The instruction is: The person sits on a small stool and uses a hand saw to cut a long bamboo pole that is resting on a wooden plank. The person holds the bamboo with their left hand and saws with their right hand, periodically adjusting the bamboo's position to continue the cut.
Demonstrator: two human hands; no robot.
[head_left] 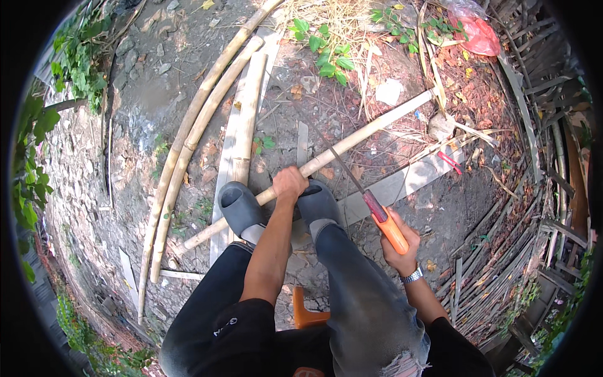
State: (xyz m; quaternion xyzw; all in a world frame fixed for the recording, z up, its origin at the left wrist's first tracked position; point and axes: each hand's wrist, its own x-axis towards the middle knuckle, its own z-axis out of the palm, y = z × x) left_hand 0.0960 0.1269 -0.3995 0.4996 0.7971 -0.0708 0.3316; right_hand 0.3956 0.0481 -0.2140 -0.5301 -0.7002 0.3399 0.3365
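Note:
My left hand (290, 183) is closed around a long pale bamboo pole (370, 130), which lies slantwise from lower left to upper right. It grips the pole between my two grey clogs (240, 206); the left clog rests over the lower part of the pole. In my right hand (402, 242) is the orange handle of a pruning saw (391, 231). Its long thin blade points up and left and crosses the pole a little beyond my left hand. Whether the teeth are cutting into the bamboo is too small to tell.
Several more bamboo poles (200, 119) lie at the left. Flat grey boards (402, 182) sit under the pole. A small red tool (450, 163) lies on the right board. An orange stool (308, 311) is beneath me. Thin sticks (490, 251) cover the right side.

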